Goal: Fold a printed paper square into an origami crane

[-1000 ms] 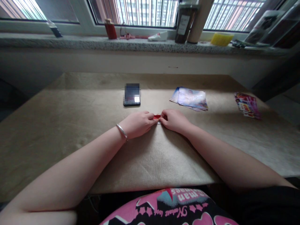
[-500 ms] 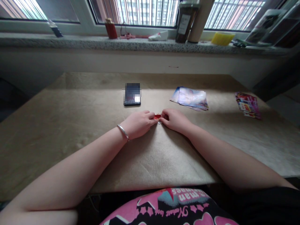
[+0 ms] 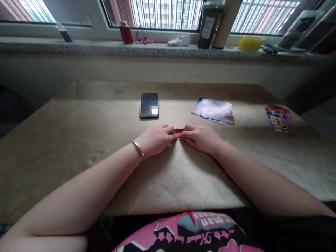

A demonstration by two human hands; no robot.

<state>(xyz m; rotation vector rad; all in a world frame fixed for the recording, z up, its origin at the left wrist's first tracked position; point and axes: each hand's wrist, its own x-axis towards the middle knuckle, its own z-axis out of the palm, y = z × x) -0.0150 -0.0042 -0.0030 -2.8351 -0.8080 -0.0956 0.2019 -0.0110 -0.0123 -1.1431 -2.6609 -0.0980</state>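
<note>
A small red piece (image 3: pixel 179 131), too small to identify, sits pinched between my two hands on the beige table (image 3: pixel 78 140). My left hand (image 3: pixel 154 139), with a silver bangle on the wrist, grips its left end with curled fingers. My right hand (image 3: pixel 201 137) pinches its right end, fingers pressed together. Both hands rest on the tabletop near its middle. Most of the red piece is hidden by my fingertips.
A dark phone (image 3: pixel 149 106) lies just beyond my hands. A stack of bluish cards (image 3: pixel 214 110) lies to the right, and a pink printed packet (image 3: pixel 280 119) further right. The windowsill (image 3: pixel 105 49) holds a red cup (image 3: pixel 126 34), a dark jar (image 3: pixel 208 26) and a yellow sponge (image 3: pixel 251 43).
My hands stay together on the red piece; the right hand has flattened slightly and the view has shifted a little.
</note>
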